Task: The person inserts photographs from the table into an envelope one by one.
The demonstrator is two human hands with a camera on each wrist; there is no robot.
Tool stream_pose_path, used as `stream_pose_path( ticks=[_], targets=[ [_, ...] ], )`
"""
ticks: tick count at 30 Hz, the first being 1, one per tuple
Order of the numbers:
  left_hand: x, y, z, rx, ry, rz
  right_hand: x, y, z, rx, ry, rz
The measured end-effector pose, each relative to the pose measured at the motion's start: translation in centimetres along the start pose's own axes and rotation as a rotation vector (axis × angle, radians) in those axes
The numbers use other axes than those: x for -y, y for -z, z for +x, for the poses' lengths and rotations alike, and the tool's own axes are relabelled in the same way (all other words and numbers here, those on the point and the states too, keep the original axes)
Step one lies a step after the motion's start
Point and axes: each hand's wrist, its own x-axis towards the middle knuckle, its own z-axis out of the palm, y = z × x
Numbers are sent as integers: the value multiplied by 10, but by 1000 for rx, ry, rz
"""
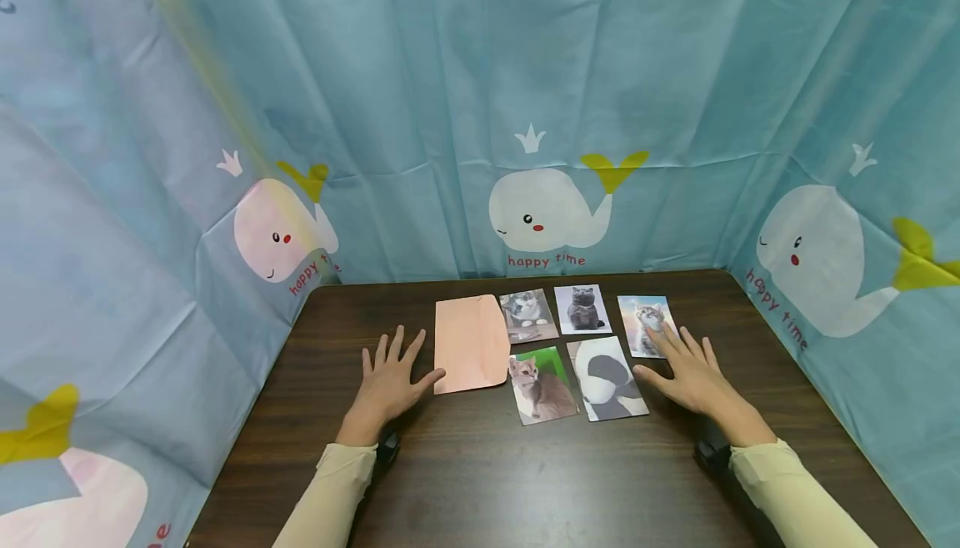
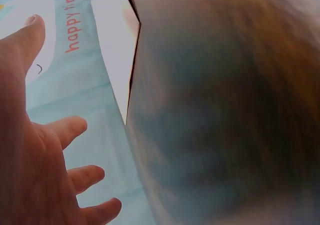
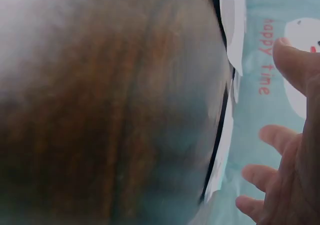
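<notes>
With fingers spread, my left hand (image 1: 391, 383) is just left of a pink envelope (image 1: 471, 344), its thumb near the envelope's edge. My right hand (image 1: 692, 371), also spread, has its fingertips at the lower edge of a light kitten picture card (image 1: 647, 324). Between the hands lie more cards: a grey-and-white cat card (image 1: 528, 316), a dark grey cat card (image 1: 582, 309), a brown cat card with green (image 1: 543, 385) and a black-and-white animal card (image 1: 606, 379). Neither hand holds anything. Both wrist views show the left fingers (image 2: 65, 130) and right fingers (image 3: 277, 137) apart.
Everything lies on a dark wooden table (image 1: 570, 481). Blue curtains (image 1: 450, 114) with whale prints surround its back and both sides. A dark strap device (image 1: 387, 448) is at the left wrist, and another dark device (image 1: 712, 452) at the right.
</notes>
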Motion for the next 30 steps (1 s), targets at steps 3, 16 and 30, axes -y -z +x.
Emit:
stream_pose_path(
  ticks=[3, 16, 30],
  targets=[
    [-5, -2, 7, 10, 4, 6, -2, 0, 6, 2, -4, 3],
    [-35, -12, 26, 78, 109, 24, -12, -2, 27, 17, -52, -12],
    [-71, -24, 38, 86, 281, 158, -18, -6, 40, -7, -131, 6]
  ],
)
